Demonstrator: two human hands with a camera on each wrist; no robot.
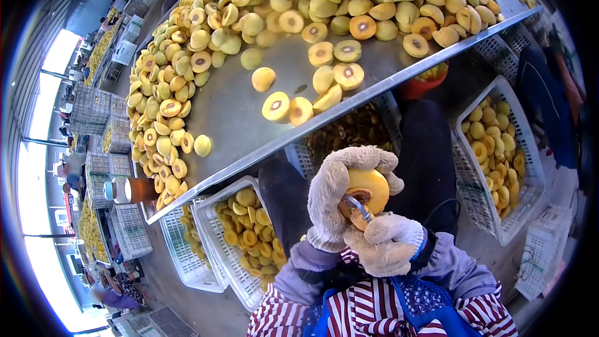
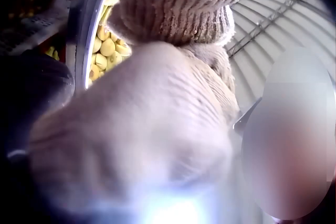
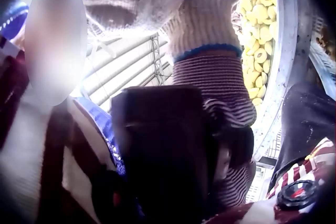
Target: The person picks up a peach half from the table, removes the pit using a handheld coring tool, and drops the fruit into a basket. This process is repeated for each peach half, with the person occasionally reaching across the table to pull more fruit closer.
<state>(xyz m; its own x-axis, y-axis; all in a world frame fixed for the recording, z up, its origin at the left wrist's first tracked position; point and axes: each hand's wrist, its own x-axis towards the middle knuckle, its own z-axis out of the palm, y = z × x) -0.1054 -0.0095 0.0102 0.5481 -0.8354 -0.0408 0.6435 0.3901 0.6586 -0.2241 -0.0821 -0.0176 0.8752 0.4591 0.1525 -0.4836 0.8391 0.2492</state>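
Note:
In the head view, my left hand (image 1: 327, 198), in a knitted work glove, grips a halved yellow peach (image 1: 373, 185) with its cut face turned toward my right hand. My gloved right hand (image 1: 392, 244) grips a small pitting tool whose curved metal blade (image 1: 357, 203) is at the brown pit hollow of that half. The tool's handle is hidden inside the fingers. The left wrist view is filled by the back of the left glove (image 2: 142, 113), which hides the fruit. In the right wrist view, part of a glove (image 3: 136, 3) shows at the top.
A metal table (image 1: 231, 109) heaped with halved peaches (image 1: 274, 22) lies ahead, its raised edge close before my knees. White crates of peach halves stand at left (image 1: 203, 209) and right (image 1: 477, 203). Between my legs is a crate of dark pits (image 1: 349, 131). An orange bucket (image 1: 424, 84) stands under the edge.

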